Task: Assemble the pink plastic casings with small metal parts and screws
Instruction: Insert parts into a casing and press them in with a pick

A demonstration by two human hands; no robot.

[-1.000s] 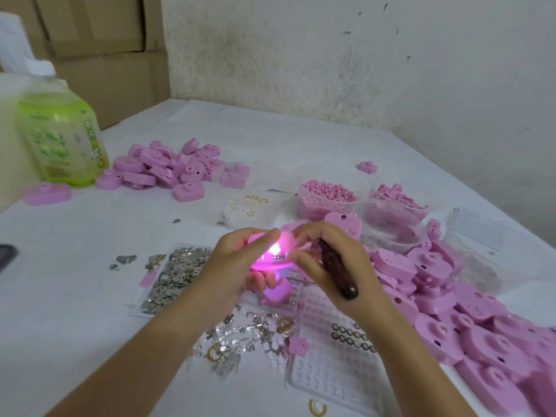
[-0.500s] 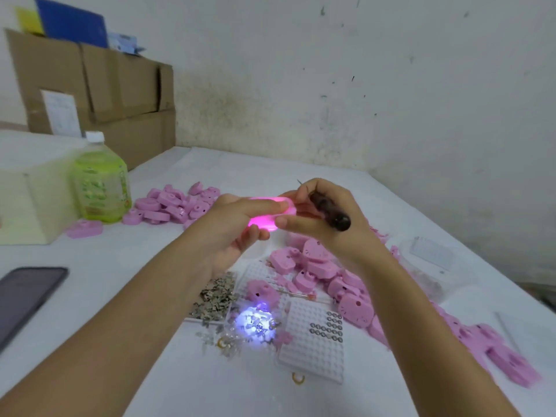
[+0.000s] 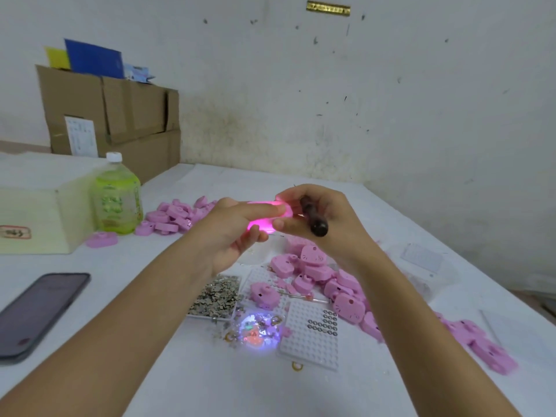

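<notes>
Glowing casing (image 3: 261,221) — translucent plastic; screwdriver handle (image 3: 315,219) — dark, glossy.

Left hand (image 3: 230,236), right hand (image 3: 334,227) and both forearms are bare.

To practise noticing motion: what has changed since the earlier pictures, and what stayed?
The left grip and right grip raised the glowing pink casing higher above the table; its light spot now falls on parts below. Unchanged: both hold it, the right also the screwdriver.

No legible text anywhere; bottle label (image 3: 115,203), box sticker (image 3: 15,232), carton sheet (image 3: 81,136) and wall plaque (image 3: 328,9) all too blurry.
</notes>
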